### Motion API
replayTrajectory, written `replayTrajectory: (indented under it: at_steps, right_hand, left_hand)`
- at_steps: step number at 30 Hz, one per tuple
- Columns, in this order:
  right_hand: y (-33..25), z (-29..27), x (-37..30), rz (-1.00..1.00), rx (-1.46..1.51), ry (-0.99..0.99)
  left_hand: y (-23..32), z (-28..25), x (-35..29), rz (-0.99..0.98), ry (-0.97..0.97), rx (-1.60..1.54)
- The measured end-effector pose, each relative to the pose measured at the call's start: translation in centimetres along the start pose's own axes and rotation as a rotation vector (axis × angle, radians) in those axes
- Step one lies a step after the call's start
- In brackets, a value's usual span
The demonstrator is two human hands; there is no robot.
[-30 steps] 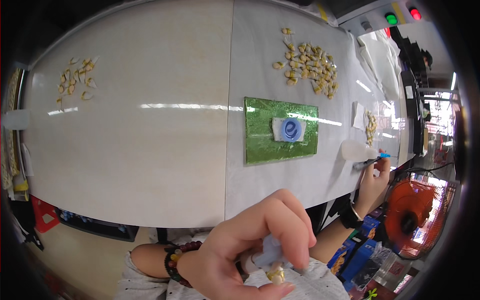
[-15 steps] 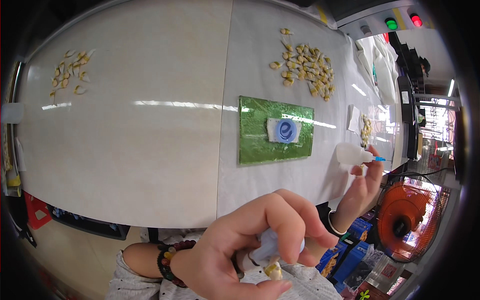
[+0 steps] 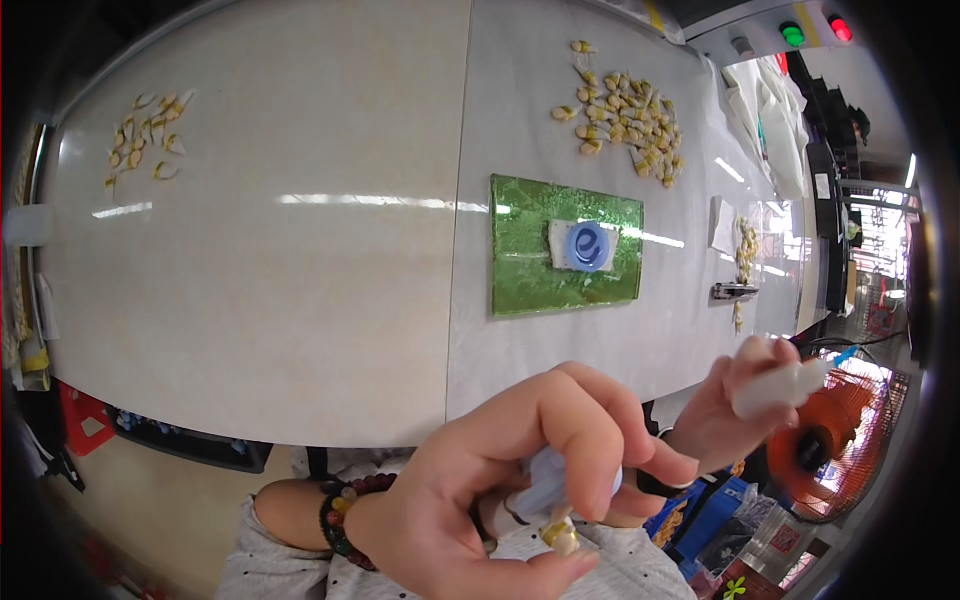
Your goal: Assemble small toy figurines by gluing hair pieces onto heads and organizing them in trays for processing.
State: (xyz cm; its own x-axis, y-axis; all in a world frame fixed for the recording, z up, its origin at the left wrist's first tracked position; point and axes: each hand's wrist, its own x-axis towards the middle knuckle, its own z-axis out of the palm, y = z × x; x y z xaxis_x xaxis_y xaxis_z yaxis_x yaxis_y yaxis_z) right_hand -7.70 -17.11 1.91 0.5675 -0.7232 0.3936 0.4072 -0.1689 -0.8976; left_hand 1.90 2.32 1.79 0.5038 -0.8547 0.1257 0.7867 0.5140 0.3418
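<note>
My left hand (image 3: 500, 450) is curled in front of me, holding a pale-blue smooth piece (image 3: 546, 474), mostly hidden by the fingers. A small cream-and-gold piece (image 3: 562, 538) shows between thumb and fingers. At the right, off the table's near edge, my right hand (image 3: 735, 400) grips a white squeeze bottle (image 3: 775, 390) with a thin blue tip pointing to the upper right. Beyond the hands lies a green glass-like slab (image 3: 520, 285) with a white pad (image 3: 557, 245) on it. On that pad sits a small round blue dish (image 3: 587, 247).
Many cream-and-gold pieces lie in a pile (image 3: 630, 120) at the far right, a smaller group (image 3: 140, 140) at the far left and a row (image 3: 746, 250) at the right edge. A dark metal clip-like tool (image 3: 735, 291) lies beside the row. An orange fan (image 3: 815, 450) stands at right.
My right hand has moved nearer and a little right with the bottle, uncovering the clip-like tool. The left hand keeps its grip and has hardly moved. The view has shifted slightly.
</note>
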Motion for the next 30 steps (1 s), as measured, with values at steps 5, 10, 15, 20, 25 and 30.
replayTrajectory:
  at_steps: [5,10,15,20,25,30]
  right_hand:
    - [-2.0,1.2,-0.8,0.135,0.568,-0.213]
    - [-2.2,3.8,-1.4,0.219,0.659,-0.11]
    - [-2.5,5.1,-1.9,0.23,0.416,-0.294]
    - [-1.9,5.2,-2.2,0.284,0.298,-0.33]
    - [-2.6,4.9,-1.9,0.314,0.247,-0.42]
    - [-1.9,5.0,-2.1,0.227,0.221,-0.42]
  left_hand:
    - [-1.7,0.0,0.5,0.12,-0.024,-0.058]
    - [-3.0,-1.8,1.2,0.344,-0.255,-0.059]
    - [-2.9,-1.2,0.5,0.281,-0.112,0.039]
    - [-0.9,0.2,-0.1,0.031,0.181,0.071]
    - [-0.8,0.8,0.1,0.03,0.165,0.076]
    - [-0.8,0.6,0.2,0.022,0.135,0.076]
